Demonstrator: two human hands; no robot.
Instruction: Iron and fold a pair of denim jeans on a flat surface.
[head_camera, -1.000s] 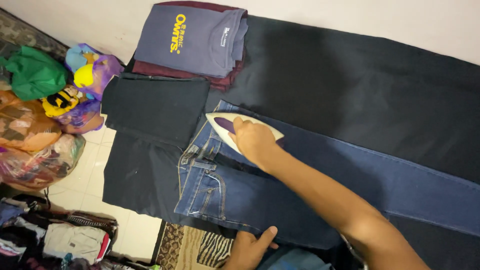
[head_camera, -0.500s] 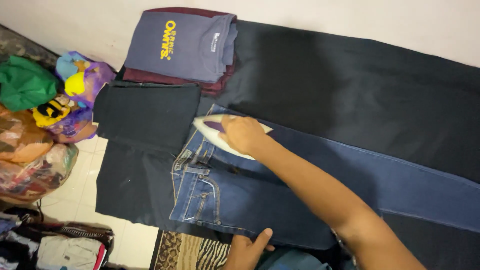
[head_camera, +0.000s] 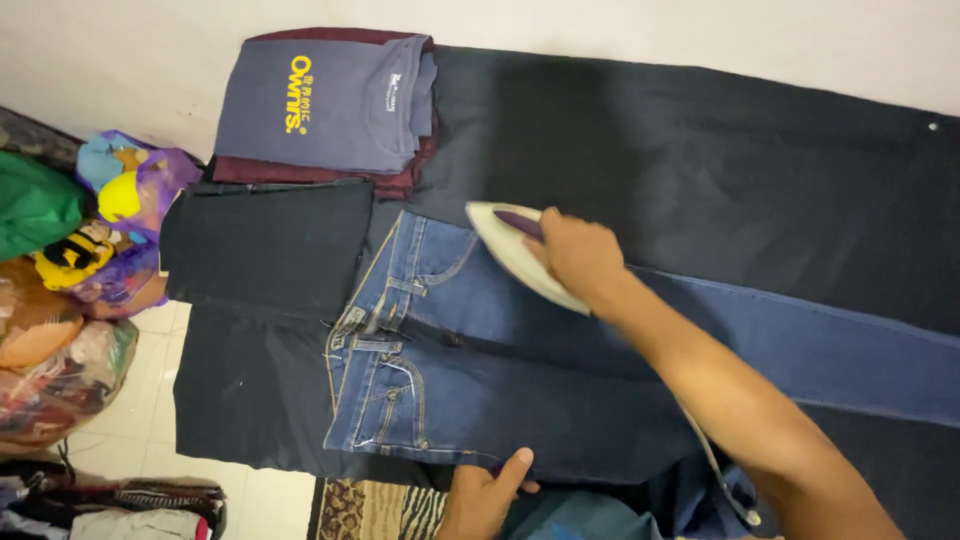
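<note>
**Ironing on a floor-level cloth: hazards and surroundings**

The right hand (head_camera: 578, 255) is gripping the handle of a cream iron (head_camera: 515, 255), which is resting on the upper hip of the blue jeans (head_camera: 470, 370) at centre frame. The left hand (head_camera: 487, 492) is pinning the lower edge of the jeans at bottom centre, fingers closed onto the fabric.

Risks, as judged: the iron's cord (head_camera: 715, 465) is trailing under the right forearm and could snag, tugging the iron. Lingering over the thick waistband seams could scorch the denim. The left hand is lying in the iron's possible path.

The jeans are lying on a dark cloth (head_camera: 700, 150) spread over pale floor tiles (head_camera: 150, 420). Folded shirts (head_camera: 325, 105) are sitting upper left, against a light wall (head_camera: 600, 25). Bagged bundles (head_camera: 60, 300) are crowding the left edge.
</note>
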